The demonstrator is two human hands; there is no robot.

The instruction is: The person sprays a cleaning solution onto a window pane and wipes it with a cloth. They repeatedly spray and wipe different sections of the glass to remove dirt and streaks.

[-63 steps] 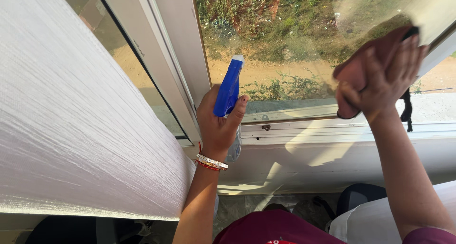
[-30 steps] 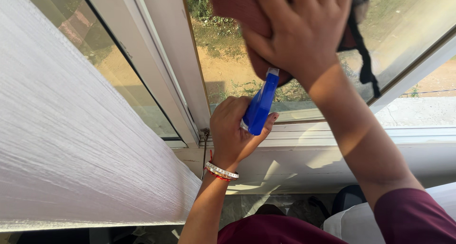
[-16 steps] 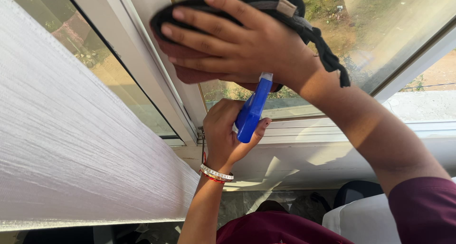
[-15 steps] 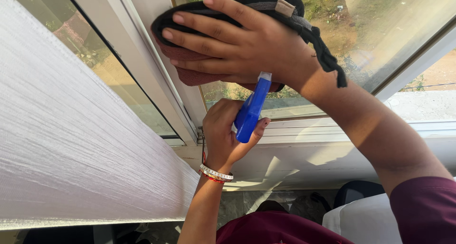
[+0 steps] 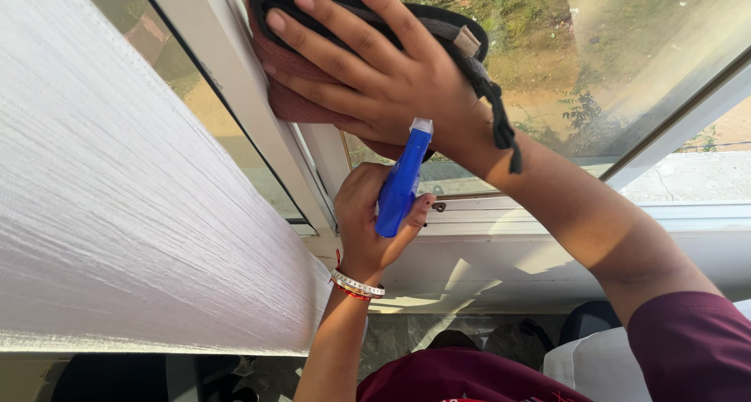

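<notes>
The right hand (image 5: 375,73) lies flat with its fingers (image 5: 313,26) spread, pressing a reddish-brown cleaning cloth with a black edge and dangling black strap (image 5: 285,97) against the white vertical window frame (image 5: 258,128). The cloth covers the frame and laps onto the glass pane (image 5: 610,50) just to the right of that frame; its black edge curves over the fingertips at the top, and the strap hangs down beside the wrist. The palm holds the cloth by pressure, the fingers stretched out and not curled around it.

The left hand (image 5: 371,222) is closed around a blue plastic spray bottle (image 5: 400,181), just right of the window frame and below the cloth. Fingers wrap the bottle's neck and the thumb lies along its right side. The bottle's long axis runs nearly upright, tilted slightly to the right, and its pale nozzle tip points up, just beneath the heel of the right hand. The bottle's lower body is hidden behind the left hand.

A beaded bracelet with a red thread (image 5: 353,286) circles the left wrist. Left of the window frame hangs a white textured fabric blind (image 5: 133,238), which covers much of the neighbouring pane. Right of the frame, below the glass, runs the white window sill (image 5: 594,245).
</notes>
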